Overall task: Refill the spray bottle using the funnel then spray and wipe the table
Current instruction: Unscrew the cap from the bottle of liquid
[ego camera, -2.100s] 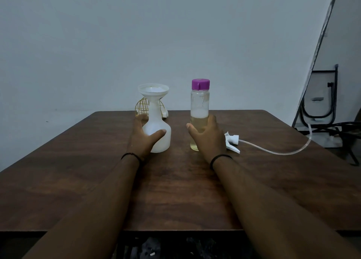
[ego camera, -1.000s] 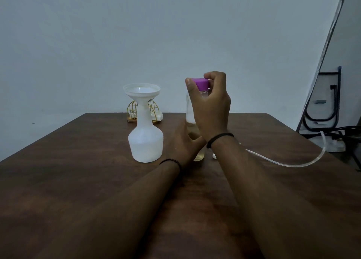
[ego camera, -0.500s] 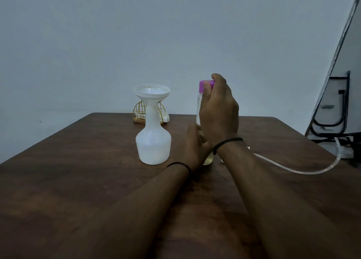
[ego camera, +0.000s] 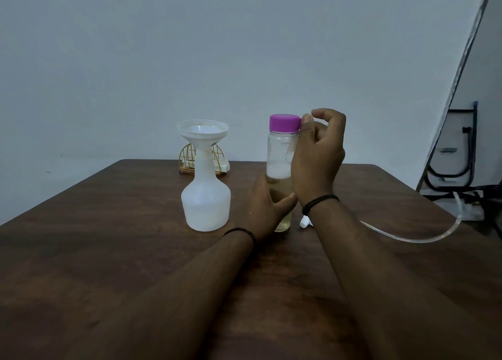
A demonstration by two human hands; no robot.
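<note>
A white spray bottle [ego camera: 205, 207] stands on the dark wooden table [ego camera: 108, 237] with a white funnel [ego camera: 202, 131] seated in its neck. Right of it stands a clear bottle [ego camera: 278, 153] with yellowish liquid, foam and a purple cap [ego camera: 284, 123]. My left hand [ego camera: 264, 210] grips the clear bottle's lower part. My right hand [ego camera: 317, 164] is up beside the cap, fingers curled to its right, thumb tip touching the cap's edge. The white spray head [ego camera: 304, 222] lies behind my right wrist, mostly hidden, and its clear tube [ego camera: 423, 238] curves off to the right.
A small gold wire holder [ego camera: 187, 155] with something white in it sits at the table's far edge behind the spray bottle. A black metal frame and cables [ego camera: 461, 155] stand on the floor past the table's right side.
My left hand left the spray bottle and took the clear bottle's base. My right hand rose to the cap, covered it, and has now swung off to its right side.
</note>
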